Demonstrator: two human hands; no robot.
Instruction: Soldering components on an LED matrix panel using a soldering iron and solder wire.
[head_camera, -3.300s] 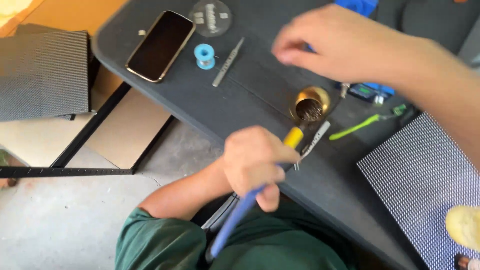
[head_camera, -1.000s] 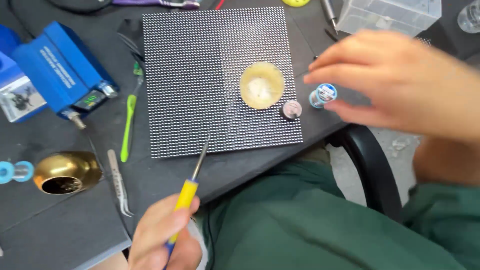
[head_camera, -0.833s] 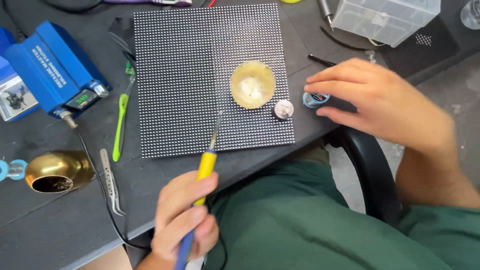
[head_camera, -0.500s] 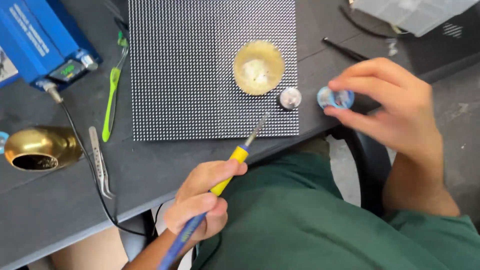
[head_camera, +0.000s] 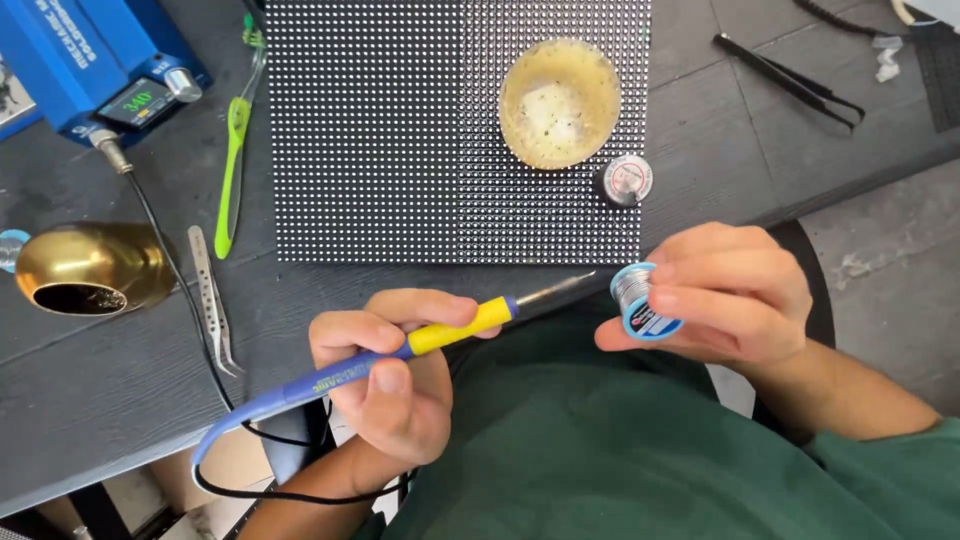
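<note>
The left hand (head_camera: 385, 375) is curled around a soldering iron (head_camera: 400, 345). The fingers wrap the blue and yellow grip, and the thumb presses on the blue part. The thin metal tip (head_camera: 558, 289) points to the right, toward the other hand, just past the front edge of the table (head_camera: 90, 400). The iron looks light and stiff. Its tip is likely hot, so the soft grip is the safe place to hold it. A black cord (head_camera: 215, 385) hangs from its back end and may tug a little.

The right hand (head_camera: 730, 295) pinches a small spool (head_camera: 638, 300) of solder wire. The fingers are bent close around it, with the thumb under it. The spool looks small and a bit heavy for its size, and its round sides could slip. Its blue rim is a good spot to grip. The spool sits near the iron's tip, over the person's green lap.

Behind the hands a dotted panel (head_camera: 400, 130) lies flat on the table. A yellow dish (head_camera: 560, 102) and a small round tin (head_camera: 626, 181) rest on it. A gold holder (head_camera: 92, 267), tweezers (head_camera: 212, 298) and a blue box (head_camera: 100, 60) are at the left.
</note>
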